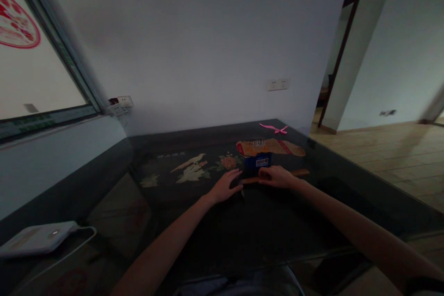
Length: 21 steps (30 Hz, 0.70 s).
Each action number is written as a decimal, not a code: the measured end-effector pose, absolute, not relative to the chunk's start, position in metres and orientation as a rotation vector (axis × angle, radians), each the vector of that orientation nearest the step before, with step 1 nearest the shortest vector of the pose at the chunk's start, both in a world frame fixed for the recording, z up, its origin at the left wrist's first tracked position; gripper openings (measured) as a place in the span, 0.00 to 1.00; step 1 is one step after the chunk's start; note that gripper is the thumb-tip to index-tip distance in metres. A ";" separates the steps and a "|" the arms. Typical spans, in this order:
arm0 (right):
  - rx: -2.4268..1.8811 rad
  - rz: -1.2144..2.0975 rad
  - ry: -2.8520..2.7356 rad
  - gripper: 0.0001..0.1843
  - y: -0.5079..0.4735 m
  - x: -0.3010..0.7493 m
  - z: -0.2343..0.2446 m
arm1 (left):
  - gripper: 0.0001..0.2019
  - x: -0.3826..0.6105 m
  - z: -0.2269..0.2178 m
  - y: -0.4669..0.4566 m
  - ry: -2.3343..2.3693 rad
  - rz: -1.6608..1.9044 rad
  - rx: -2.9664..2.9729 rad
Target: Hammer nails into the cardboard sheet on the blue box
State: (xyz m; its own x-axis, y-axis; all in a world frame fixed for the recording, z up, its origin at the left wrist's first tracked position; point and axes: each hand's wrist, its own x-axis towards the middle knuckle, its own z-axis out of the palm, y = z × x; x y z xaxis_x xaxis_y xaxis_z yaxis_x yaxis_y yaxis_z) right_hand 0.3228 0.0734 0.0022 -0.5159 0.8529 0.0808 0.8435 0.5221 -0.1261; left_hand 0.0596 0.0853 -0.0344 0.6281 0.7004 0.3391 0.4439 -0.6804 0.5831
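Both my arms reach out over a dark glass-topped table (284, 222). My right hand (275, 177) is closed around a long brown stick-like object (300, 172) lying across the table. My left hand (227, 186) rests flat beside it with fingers stretched out, its fingertips near the stick's left end. Just behind the hands stands a small blue box (257, 161), and an orange-and-white paper wrapper (274, 147) lies on top of it.
A pink ribbon (274, 128) lies at the table's far edge by the wall. A floral picture (194, 166) shows under the glass. A white device with a cable (38, 238) sits at the near left. A doorway and tiled floor (381, 148) open to the right.
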 end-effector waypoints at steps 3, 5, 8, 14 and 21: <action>-1.485 0.084 -2.635 0.18 0.074 0.324 0.005 | 0.26 0.061 -0.033 0.084 0.932 0.759 2.399; -1.488 0.077 -2.636 0.18 0.076 0.325 0.005 | 0.27 0.062 -0.034 0.085 0.947 0.768 2.391; -1.506 0.063 -2.614 0.17 0.078 0.327 0.002 | 0.29 0.065 -0.036 0.090 0.971 0.759 2.392; -1.458 0.051 -2.498 0.13 0.085 0.331 -0.010 | 0.29 0.079 -0.044 0.103 1.035 0.747 2.427; -1.370 0.062 -2.417 0.12 0.093 0.339 -0.026 | 0.30 0.088 -0.048 0.104 1.101 0.764 2.450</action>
State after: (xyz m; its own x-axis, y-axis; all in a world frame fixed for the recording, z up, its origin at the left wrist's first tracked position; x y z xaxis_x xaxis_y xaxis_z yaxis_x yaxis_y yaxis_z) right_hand 0.3393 0.0932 -0.0264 -0.4645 0.8377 0.2873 0.8218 0.5286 -0.2126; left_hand 0.0877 0.1042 -0.0480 0.5533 0.7644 0.3310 0.5771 -0.6383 0.5094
